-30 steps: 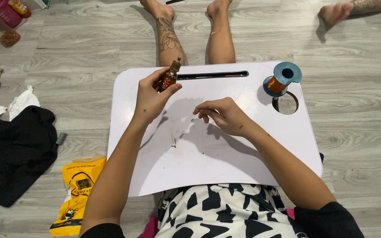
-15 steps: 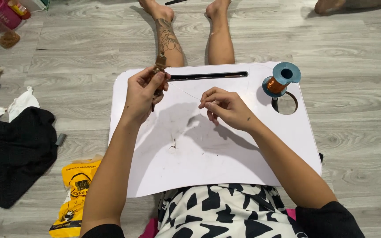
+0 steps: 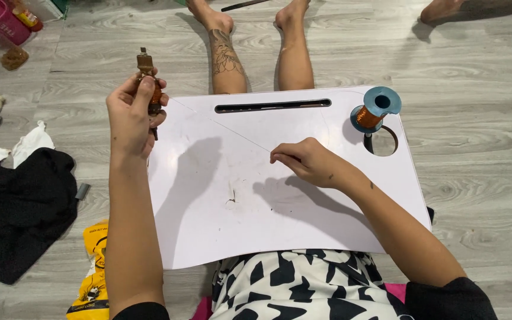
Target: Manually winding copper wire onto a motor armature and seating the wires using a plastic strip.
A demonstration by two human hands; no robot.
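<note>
My left hand [image 3: 131, 112] is raised past the left edge of a white lap table [image 3: 280, 225] and grips a small copper-wound coil part [image 3: 147, 74] with a metal end sticking up. A thin wire [image 3: 220, 127] runs taut from it across the table to my right hand [image 3: 303, 160], which pinches the wire's end just above the table's middle. A blue spool of copper wire [image 3: 373, 111] lies tilted at the table's far right, beside a round cup hole [image 3: 381, 141].
A long slot [image 3: 272, 106] runs along the table's far edge. My bare legs [image 3: 256, 47] stretch out beyond it. On the wooden floor to the left lie black cloth [image 3: 25, 207], white rags [image 3: 31, 141] and a yellow bag [image 3: 93, 266]. Another person's foot [image 3: 445, 12] shows top right.
My left hand has swung left and off the table with the coil part, drawing the wire out longer. My right hand has stayed near the table's middle, pinching the wire.
</note>
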